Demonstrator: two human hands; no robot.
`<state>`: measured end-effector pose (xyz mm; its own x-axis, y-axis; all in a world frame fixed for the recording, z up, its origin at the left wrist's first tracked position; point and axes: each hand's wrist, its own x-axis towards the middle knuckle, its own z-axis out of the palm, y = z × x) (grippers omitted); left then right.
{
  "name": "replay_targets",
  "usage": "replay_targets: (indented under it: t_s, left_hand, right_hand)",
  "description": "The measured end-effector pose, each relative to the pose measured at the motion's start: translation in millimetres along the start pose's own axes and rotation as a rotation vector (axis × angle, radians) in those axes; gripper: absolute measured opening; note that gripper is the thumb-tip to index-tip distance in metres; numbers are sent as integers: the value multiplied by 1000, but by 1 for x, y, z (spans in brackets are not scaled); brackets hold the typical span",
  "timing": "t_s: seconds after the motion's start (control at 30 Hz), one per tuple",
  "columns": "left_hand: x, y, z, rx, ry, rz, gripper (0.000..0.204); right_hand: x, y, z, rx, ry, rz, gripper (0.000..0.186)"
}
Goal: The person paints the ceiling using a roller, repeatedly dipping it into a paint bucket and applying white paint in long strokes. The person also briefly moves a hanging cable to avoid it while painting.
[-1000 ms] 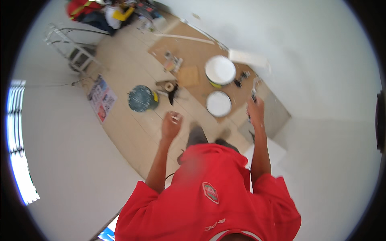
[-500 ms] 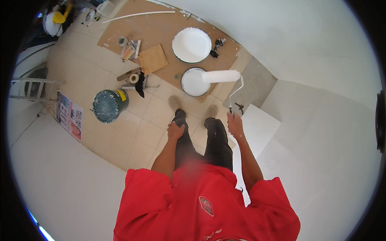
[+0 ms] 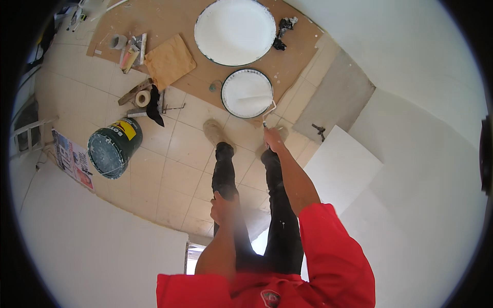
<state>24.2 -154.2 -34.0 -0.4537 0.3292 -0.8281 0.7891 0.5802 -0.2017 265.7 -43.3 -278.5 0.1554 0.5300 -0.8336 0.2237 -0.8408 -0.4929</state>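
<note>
My right hand (image 3: 276, 140) is closed around the handle of a paint roller (image 3: 250, 102). The roller's white sleeve lies in the white paint of the smaller round tub (image 3: 222, 97), and its bent wire frame crosses the tub's near right rim. My left hand (image 3: 223, 208) rests on my left leg near the knee. Its fingers lie over the dark trousers and hold no tool. Beyond the smaller tub stands a larger round tub (image 3: 236, 31), also with white paint in it.
Brown board (image 3: 205, 84) covers the floor under the tubs. To the left are a paint-smeared dark bucket (image 3: 110, 149), a tape roll (image 3: 143, 97), a brown paper piece (image 3: 169, 61) and crumpled black plastic (image 3: 281, 36) farther right. A white panel (image 3: 344, 161) lies right, by the wall.
My right hand has lowered the roller from above the smaller tub's right side into its paint. My body has bent forward, and the tubs look nearer. My left hand stays on my leg.
</note>
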Motion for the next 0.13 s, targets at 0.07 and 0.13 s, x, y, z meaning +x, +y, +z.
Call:
replay_targets:
  t_s: [0.07,0.13]
  left_hand:
    - [2,2,3,28,-28,-39,87]
    - [4,2,1,55,-53,-95,85]
  right_hand:
    - [28,6,19,101,47,64,42]
    - [41,11,36,286,30,123,50]
